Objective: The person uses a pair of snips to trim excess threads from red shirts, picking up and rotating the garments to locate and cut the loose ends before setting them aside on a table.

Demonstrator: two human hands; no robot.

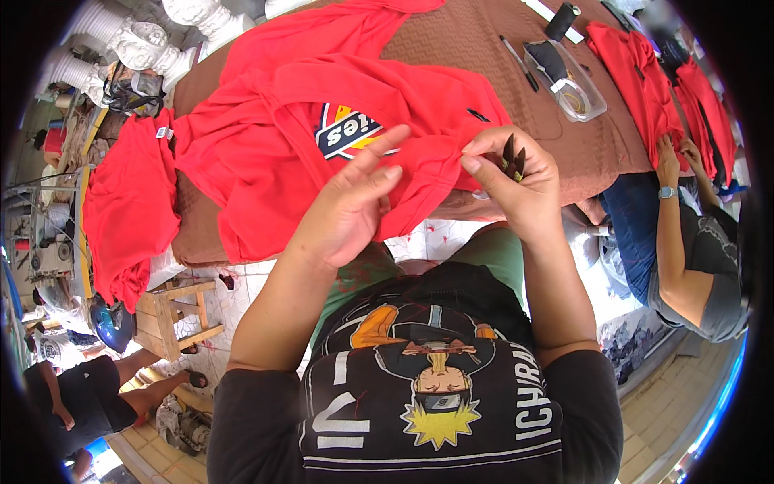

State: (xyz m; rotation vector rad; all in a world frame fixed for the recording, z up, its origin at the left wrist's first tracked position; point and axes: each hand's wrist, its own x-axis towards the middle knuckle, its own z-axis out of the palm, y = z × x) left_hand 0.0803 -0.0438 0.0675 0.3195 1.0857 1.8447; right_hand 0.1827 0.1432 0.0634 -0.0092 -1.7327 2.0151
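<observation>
A red sweatshirt (322,105) with a colourful chest print lies spread over the table in front of me. My left hand (352,203) is open above its near part, fingers stretched and apart, holding nothing I can see. Thread snips (513,159) with two dark pointed blades are tucked in my right hand (522,181), blades pointing up out of the palm. The thumb and forefinger of that hand pinch together at the sweatshirt's right part; whether cloth or a thread is between them, I cannot tell.
The table has a brown quilted cover (427,40). Toward its far right lie a clear plastic box (582,101), a black marker (520,64) and a black thread spool (563,22). A co-worker (685,250) handles red garments at the right. A wooden stool (165,319) stands left.
</observation>
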